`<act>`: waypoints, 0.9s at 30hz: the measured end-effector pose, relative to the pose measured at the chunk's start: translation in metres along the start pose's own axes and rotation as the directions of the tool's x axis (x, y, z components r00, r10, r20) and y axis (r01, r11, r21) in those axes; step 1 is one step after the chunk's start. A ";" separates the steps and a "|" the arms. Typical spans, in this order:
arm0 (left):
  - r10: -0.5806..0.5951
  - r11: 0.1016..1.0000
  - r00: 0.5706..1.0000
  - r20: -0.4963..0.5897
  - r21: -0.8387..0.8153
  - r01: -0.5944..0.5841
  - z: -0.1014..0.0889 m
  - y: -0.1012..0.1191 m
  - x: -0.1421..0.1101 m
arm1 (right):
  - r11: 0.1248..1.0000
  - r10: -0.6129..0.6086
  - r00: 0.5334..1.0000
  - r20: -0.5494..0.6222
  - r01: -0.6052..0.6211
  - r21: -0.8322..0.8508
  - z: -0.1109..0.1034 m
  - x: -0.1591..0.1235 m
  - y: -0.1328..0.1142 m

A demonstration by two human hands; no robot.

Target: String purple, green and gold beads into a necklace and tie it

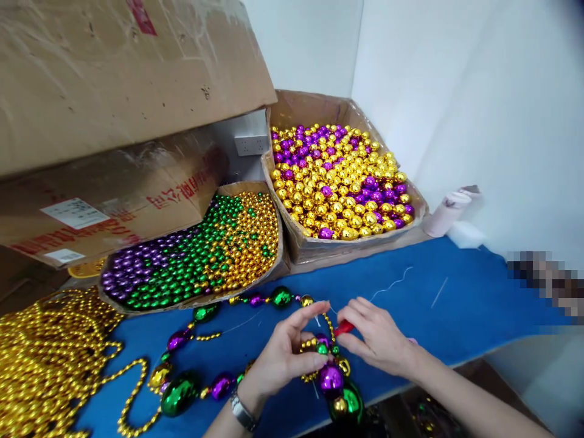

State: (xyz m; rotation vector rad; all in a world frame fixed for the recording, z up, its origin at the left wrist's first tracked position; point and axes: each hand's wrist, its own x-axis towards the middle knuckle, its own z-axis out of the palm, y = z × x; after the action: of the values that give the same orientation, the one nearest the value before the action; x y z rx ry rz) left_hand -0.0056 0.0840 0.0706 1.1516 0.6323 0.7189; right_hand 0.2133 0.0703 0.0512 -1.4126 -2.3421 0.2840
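Observation:
A necklace of shiny purple, green and gold beads [331, 380] hangs by the front edge of the blue cloth, and its strand loops back to the left. My left hand [292, 350], with a metal watch at the wrist, has thumb and curled fingers at the cluster of small beads; the index finger reaches out past them. Just to the right, my right hand [376, 334] is closed round a small red object [344, 327], whose kind is mostly hidden by the fingers. Thin white thread [318, 320] shows between the hands.
An open carton [310, 246] of gold and purple beads stands behind, beside a lower box [274, 280] of purple, green and gold beads. Gold bead strands [45, 359] pile up at left. Large cartons [137, 73] overhang. A pale roll [444, 213] stands at right on blue cloth [456, 292].

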 end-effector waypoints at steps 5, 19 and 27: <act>0.103 0.995 0.977 -0.189 0.000 -0.105 0.012 0.016 0.011 | 0.981 0.174 0.973 -0.154 -0.185 -0.059 0.020 -0.033 0.054; 0.380 0.881 0.740 -0.555 -0.025 -0.472 0.053 0.084 0.052 | 0.902 0.096 0.947 -0.305 0.047 0.428 0.003 0.017 -0.054; 0.599 0.759 0.595 -0.535 0.143 -0.635 0.022 0.167 0.043 | 0.519 0.030 0.936 -0.351 0.285 0.806 -0.094 0.077 -0.091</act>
State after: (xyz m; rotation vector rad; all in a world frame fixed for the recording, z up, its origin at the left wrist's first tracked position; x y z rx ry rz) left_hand 0.0080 0.1444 0.2330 1.0999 0.6752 1.7233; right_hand 0.1480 0.0929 0.1870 -0.6887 -1.5882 0.9337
